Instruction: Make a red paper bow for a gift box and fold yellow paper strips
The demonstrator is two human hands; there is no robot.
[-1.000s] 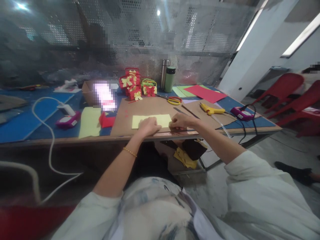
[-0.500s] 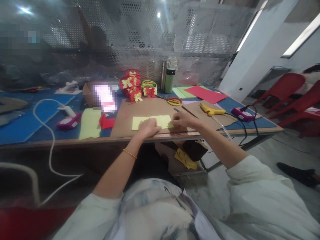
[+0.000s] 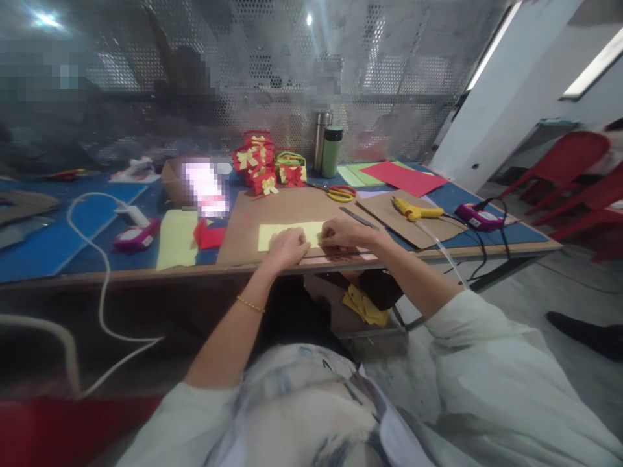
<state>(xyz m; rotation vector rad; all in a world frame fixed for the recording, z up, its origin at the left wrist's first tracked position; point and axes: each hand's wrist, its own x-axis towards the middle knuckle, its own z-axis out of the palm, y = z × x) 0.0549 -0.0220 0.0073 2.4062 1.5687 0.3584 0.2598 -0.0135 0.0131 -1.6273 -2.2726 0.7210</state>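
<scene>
A strip of pale yellow paper (image 3: 265, 240) lies on a brown cardboard sheet (image 3: 296, 206) at the table's front edge. My left hand (image 3: 289, 246) rests on the middle of the strip, its fingers curled in and pressed down on it. At the strip's right end, my right hand (image 3: 346, 233) has its thumb and fingers drawn together on the paper. Its fingertips are close to my left hand, and they partly hide that end. Just beyond my right hand lies a thin dark ruler-like strip (image 3: 359, 218).
Scissors (image 3: 341, 193) and a yellow glue gun (image 3: 417, 210) lie beyond my right hand. Red paper boxes with bows (image 3: 256, 163) stand behind, near a green bottle (image 3: 332, 152). A yellow sheet (image 3: 177, 240) and a red paper piece (image 3: 212, 237) lie left. A white cable (image 3: 102, 272) hangs over the edge.
My right hand has moved left along the yellow paper, closer to my left hand. My left hand stays on the strip. The view has shifted slightly.
</scene>
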